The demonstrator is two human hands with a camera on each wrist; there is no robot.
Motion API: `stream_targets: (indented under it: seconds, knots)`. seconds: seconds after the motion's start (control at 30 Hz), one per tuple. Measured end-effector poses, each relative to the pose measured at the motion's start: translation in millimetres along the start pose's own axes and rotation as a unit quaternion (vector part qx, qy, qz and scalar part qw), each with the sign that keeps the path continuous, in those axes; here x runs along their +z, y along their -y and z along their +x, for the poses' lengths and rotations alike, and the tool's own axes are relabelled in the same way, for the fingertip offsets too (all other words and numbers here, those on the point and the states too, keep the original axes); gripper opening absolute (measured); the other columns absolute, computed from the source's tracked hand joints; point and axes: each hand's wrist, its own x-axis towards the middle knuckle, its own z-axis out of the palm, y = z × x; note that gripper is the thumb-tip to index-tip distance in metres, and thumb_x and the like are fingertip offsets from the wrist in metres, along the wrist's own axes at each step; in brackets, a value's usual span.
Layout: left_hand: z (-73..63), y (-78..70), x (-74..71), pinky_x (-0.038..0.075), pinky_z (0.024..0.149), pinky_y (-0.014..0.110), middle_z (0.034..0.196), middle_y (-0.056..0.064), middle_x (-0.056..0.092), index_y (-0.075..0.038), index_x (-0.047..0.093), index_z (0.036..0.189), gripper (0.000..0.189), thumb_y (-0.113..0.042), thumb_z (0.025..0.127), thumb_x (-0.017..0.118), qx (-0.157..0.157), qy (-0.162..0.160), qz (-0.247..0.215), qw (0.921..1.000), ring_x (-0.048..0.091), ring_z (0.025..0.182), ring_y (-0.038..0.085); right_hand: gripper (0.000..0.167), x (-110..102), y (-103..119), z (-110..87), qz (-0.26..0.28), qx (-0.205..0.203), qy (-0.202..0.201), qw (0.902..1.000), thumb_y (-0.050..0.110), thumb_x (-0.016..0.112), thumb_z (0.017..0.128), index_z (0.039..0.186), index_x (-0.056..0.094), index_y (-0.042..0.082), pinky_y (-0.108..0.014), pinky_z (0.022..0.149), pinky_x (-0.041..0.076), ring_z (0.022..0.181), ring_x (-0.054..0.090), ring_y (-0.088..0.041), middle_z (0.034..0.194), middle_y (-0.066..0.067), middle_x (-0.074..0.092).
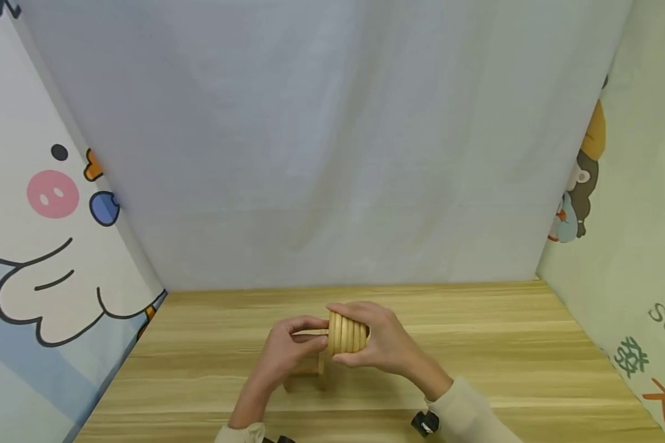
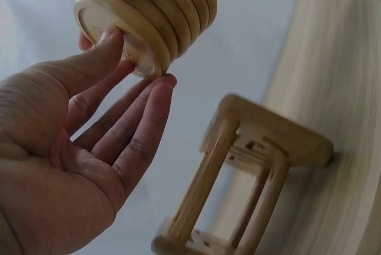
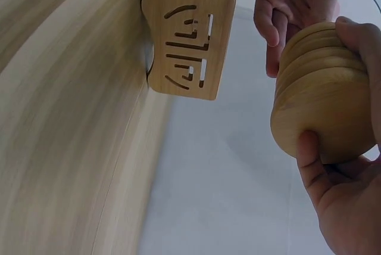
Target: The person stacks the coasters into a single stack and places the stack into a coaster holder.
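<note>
Tilted on its side above the table, a stack of round wooden coasters (image 1: 348, 333) is held by my right hand (image 1: 381, 337). In the right wrist view, one finger of the right hand (image 3: 351, 207) lies against the stack's flat end. My left hand (image 1: 285, 346) is at the other end. The left wrist view shows the left thumb on the recessed face of the end coaster (image 2: 95, 19), with the other fingers fairly straight near its lower rim. A wooden coaster holder (image 2: 262, 133), with cut-out end panels joined by rods, stands on the table below the hands.
The wood-grain table (image 1: 493, 351) reaches back to a pale grey curtain (image 1: 332, 154). Printed cartoon panels stand at the left (image 1: 44, 264) and right (image 1: 615, 258). A dark wrist strap (image 1: 425, 423) shows near the right sleeve.
</note>
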Motion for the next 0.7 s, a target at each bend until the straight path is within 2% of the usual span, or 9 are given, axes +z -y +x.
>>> stream_targets:
  seconds: [0.17,0.3,0.47,0.7]
  knots:
    - [-1.6,3.7,-11.8,0.065,0.098,0.041,0.140,0.024,0.070,0.006,0.073,0.135,0.040,-0.015,0.103,0.082,0.000,-0.001,0.012,0.9999,0.075,0.122,0.040,0.079,7.7,3.0,7.0,0.001,0.004,0.009,0.9999,0.028,0.100,0.081,0.153,0.070,0.017,-0.030,0.081,0.061,0.111,0.073,-0.025,0.133,-0.009,0.078]
    - [-2.5,3.6,-22.3,0.064,0.101,0.049,0.140,0.025,0.069,0.007,0.071,0.136,0.039,-0.012,0.104,0.081,0.008,0.003,0.016,0.9998,0.075,0.123,0.041,0.078,12.9,4.8,15.7,0.004,0.001,0.014,0.9999,0.027,0.100,0.082,0.153,0.069,0.017,-0.030,0.082,0.061,0.112,0.073,-0.025,0.134,-0.009,0.077]
    - [-5.2,5.3,-35.6,0.063,0.101,0.055,0.140,0.027,0.069,0.008,0.070,0.136,0.039,-0.011,0.104,0.080,0.008,0.000,0.025,0.9997,0.075,0.123,0.040,0.079,21.8,6.3,26.2,-0.005,-0.004,0.027,0.9996,0.029,0.100,0.082,0.154,0.068,0.016,-0.035,0.090,0.062,0.118,0.073,-0.027,0.136,-0.008,0.077]
    - [-6.5,8.9,-45.3,0.065,0.098,0.044,0.137,0.024,0.071,0.010,0.069,0.135,0.039,-0.013,0.105,0.079,0.005,0.010,0.032,0.9994,0.076,0.121,0.037,0.080,28.1,8.7,30.6,-0.018,-0.007,0.046,0.9988,0.031,0.099,0.083,0.155,0.068,0.017,-0.041,0.096,0.062,0.123,0.072,-0.028,0.139,-0.008,0.076]
